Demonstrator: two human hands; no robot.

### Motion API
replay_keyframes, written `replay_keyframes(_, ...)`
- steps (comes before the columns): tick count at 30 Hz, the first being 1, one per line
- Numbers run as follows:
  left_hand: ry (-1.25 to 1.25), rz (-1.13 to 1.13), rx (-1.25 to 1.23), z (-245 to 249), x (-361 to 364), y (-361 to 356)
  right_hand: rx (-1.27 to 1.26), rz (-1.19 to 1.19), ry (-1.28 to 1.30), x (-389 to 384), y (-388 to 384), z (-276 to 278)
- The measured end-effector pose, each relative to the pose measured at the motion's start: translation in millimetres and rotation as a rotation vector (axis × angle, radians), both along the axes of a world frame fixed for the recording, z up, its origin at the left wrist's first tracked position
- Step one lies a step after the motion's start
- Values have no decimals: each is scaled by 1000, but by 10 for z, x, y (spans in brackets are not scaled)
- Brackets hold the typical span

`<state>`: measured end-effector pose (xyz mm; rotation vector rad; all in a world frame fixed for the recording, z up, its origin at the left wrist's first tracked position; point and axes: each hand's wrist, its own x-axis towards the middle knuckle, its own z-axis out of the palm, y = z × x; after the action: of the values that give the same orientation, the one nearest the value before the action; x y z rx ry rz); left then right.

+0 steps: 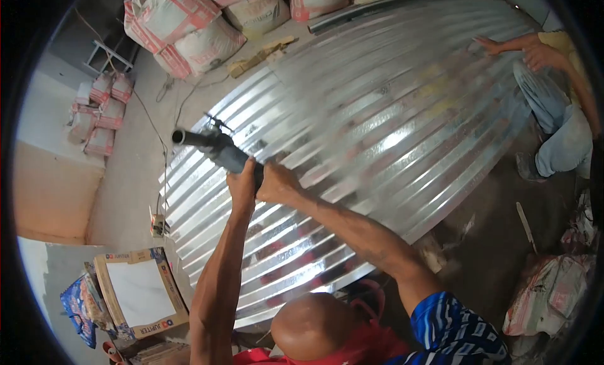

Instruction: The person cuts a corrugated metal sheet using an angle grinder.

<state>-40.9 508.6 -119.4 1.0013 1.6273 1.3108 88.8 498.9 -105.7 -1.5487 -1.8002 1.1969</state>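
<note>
In the middle of the view, my left hand (242, 182) and my right hand (279, 182) are side by side, both closed around a dark tool (226, 152). A hollow round tube end points to the upper left, and a thin dark part sticks up from its side. The exact kind of tool cannot be made out. Below and beyond it lies a large shiny corrugated metal sheet (277, 239). Toward the right, part of the sheet looks hazy. My bent knee (311, 327) and red clothing show at the bottom.
At right, a person (560, 107) in jeans crouches with a hand by the sheet. Filled sacks (189, 25) stand at the back, smaller sacks (104, 113) at left. A cardboard-edged box (141, 292) lies lower left, wrinkled bags (547, 292) lower right. A cable (151, 116) crosses the floor.
</note>
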Motion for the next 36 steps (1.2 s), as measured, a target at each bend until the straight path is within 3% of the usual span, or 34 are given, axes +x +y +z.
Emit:
replay_keyframes(12,-20,-162,-7,-140,-129,-126,-149,-64,-138,-150,-183,-12)
replay_keyframes(16,-52,-127,-145,264,-85,-296,-271,-81,-196,-152,-337,403)
replay_keyframes(21,-102,-117,-196,754,-38,-397,-221,-47,-199,-55,-438,959)
replay_keyframes(31,-11,-52,-255,2320,354,-614,-350,59,-191,304,-519,2463)
replay_keyframes(36,-47,-23,-270,2759,341,-796,-398,116,-176,268,-625,2733)
